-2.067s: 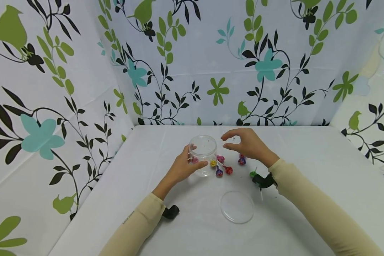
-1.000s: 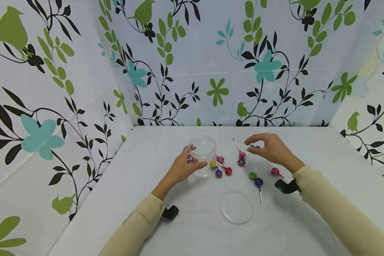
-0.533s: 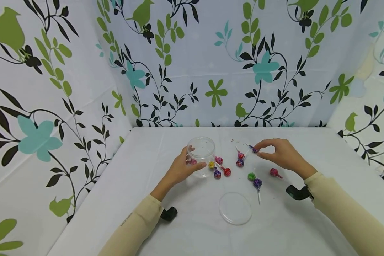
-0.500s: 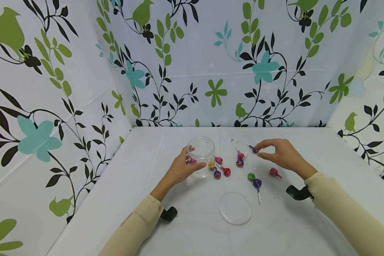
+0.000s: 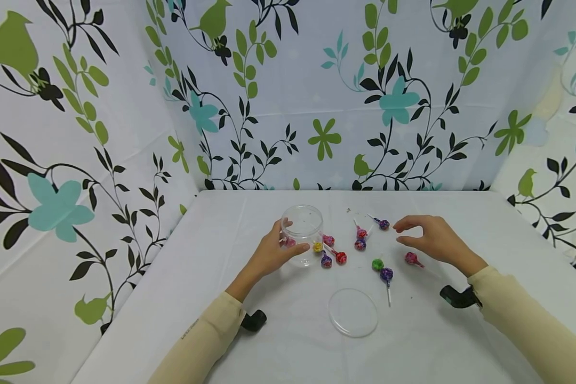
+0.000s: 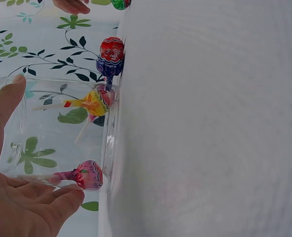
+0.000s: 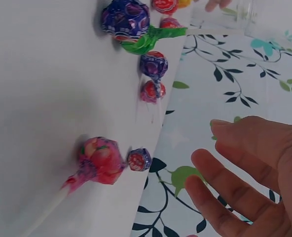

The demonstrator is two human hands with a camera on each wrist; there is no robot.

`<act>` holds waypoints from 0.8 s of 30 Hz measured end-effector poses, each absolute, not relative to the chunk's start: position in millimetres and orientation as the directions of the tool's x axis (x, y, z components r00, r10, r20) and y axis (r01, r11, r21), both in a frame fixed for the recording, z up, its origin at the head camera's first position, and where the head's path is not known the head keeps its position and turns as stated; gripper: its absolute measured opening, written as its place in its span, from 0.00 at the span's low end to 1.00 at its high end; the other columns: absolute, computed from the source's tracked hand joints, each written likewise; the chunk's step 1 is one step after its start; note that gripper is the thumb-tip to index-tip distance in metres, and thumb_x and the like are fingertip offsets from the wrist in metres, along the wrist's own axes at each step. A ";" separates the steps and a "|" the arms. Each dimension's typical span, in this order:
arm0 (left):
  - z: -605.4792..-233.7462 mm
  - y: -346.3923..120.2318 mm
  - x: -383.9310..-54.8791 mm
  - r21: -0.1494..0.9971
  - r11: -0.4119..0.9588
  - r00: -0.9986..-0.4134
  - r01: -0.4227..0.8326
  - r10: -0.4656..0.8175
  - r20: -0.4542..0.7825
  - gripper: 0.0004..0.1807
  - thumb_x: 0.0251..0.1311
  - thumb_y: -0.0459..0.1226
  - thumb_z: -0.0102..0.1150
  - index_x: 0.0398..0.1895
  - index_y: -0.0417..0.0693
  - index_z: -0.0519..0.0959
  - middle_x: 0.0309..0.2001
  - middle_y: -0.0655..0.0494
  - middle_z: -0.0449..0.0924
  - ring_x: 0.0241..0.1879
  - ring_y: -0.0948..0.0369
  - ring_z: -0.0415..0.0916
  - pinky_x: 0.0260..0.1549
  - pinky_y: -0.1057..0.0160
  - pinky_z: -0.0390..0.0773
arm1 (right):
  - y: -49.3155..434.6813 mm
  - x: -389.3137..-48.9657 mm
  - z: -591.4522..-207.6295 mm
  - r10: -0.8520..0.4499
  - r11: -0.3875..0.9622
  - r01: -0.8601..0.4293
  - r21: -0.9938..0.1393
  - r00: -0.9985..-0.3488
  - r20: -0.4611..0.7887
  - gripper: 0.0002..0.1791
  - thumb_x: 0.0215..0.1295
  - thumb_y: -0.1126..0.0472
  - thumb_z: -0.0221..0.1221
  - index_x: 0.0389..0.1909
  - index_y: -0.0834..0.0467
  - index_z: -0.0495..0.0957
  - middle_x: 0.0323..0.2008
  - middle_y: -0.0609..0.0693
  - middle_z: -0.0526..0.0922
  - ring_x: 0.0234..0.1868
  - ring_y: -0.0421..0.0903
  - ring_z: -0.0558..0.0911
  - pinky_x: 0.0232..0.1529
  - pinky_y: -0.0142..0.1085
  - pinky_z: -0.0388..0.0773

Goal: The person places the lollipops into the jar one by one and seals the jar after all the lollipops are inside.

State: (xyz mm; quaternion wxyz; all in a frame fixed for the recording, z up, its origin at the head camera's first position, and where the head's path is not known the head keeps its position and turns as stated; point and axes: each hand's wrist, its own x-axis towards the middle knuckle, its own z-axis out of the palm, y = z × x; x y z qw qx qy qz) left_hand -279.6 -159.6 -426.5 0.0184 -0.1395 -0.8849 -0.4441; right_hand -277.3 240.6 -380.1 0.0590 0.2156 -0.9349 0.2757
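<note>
- Head view: the far purple lollipop [image 5: 383, 224] lies just off the fingertips of the right hand [image 5: 434, 239], to their left and a little closer to the far edge of the table [image 5: 288, 352]. A small gap shows between them.
- Of the two hands, the right is clearly the nearer one. Its thumb and fingers curve apart with nothing between them.
- That lollipop's long axis slants: the ball faces the right hand, and the stick points away, leftward and toward the table's far edge.
- A loose pink lollipop [image 5: 411, 258] sits on the near side of the right hand, its stick aimed toward the table's near right corner.
- The left hand [image 5: 271, 252] grips a clear jar [image 5: 302, 228] around its side; a clear lid [image 5: 352, 313] lies flat, closer to the near edge.
- Left wrist view: thumb and fingers hold opposite sides of the jar. Inside, a yellow lollipop [image 6: 94, 102] has its ball at the base and its stick toward the mouth.
- Right wrist view: the hand is spread and holds nothing; the loose pink lollipop shows large, the far purple one just beyond it.
</note>
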 end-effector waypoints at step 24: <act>-427.2 -159.8 -283.2 0.780 0.575 -0.965 0.247 0.220 0.143 0.60 0.57 0.65 0.70 0.83 0.46 0.52 0.77 0.55 0.64 0.71 0.47 0.67 0.64 0.42 0.73 | 259.1 -273.8 -393.7 -0.380 0.767 -0.421 -0.484 -0.906 0.186 0.16 0.64 0.64 0.72 0.50 0.64 0.84 0.47 0.59 0.87 0.53 0.65 0.81 0.54 0.66 0.75</act>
